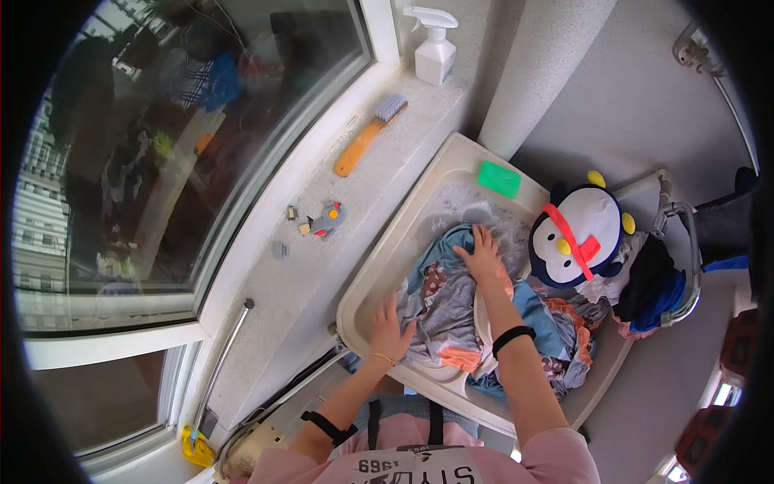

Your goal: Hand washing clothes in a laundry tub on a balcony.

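A beige laundry sink [444,166] lies before me with a crumpled wet garment [444,308] in grey, teal and orange spread in its basin. My right hand [482,257] lies flat on the teal part, its fingers apart. At the left of the cloth, my left hand [390,330] has its fingers spread; its thumb is against the grey fabric or just beside it, I cannot tell which. More bunched patterned cloth [559,333] rests to the right, partly behind my right forearm. Suds [453,199] whiten the basin around the drain.
A green soap bar or sponge [499,179] sits on the sink's far ledge. A penguin plush [583,233] and dark clothes [650,284] crowd the right side, near a metal faucet [686,266]. The windowsill holds a scrub brush [369,138], a white spray bottle [434,48] and small toy pieces [326,219].
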Demonstrator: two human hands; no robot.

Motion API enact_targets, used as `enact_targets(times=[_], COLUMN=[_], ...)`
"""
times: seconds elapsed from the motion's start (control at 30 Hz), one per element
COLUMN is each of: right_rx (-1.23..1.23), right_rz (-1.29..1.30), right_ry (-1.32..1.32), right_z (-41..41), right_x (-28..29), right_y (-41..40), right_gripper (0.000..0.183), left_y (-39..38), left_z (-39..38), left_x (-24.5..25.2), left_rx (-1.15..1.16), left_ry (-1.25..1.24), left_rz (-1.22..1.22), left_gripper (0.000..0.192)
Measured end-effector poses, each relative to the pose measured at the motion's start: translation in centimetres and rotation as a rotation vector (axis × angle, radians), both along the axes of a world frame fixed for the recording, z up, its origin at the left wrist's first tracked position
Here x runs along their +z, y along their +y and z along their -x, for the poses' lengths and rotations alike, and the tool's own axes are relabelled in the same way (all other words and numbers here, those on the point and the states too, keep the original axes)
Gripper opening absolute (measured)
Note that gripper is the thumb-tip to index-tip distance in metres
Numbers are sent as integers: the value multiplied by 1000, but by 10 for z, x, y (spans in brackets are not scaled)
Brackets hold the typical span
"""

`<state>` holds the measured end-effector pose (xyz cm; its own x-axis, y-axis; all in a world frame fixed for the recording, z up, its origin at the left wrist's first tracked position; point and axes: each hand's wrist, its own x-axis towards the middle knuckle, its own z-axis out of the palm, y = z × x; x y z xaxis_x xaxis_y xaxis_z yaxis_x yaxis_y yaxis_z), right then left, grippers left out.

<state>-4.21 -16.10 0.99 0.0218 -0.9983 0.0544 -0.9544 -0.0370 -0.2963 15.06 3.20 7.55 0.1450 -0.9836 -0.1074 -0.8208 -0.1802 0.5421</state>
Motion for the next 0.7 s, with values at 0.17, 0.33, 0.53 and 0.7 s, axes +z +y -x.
enact_targets(times=[0.17, 0.33, 0.53, 0.7], right_rx=[306, 611, 329, 188], right_rz=[-230, -63, -98, 170], right_ry=[-404, -309, -245, -21], right_z=[-33, -36, -49, 1], right_x=[19, 73, -17, -24], right_y=[74, 151, 60, -17], right_gripper=[32, 30, 36, 35], left_y=[-19, -29, -27, -21], left_z=[18, 17, 41, 40], left_x=[-18, -36, -57, -20], left_rx=[-77, -610, -529, -340], left_ry=[-157, 29, -202, -191], left_rz=[-214, -459, -208, -316], left_gripper=[83, 58, 75, 86])
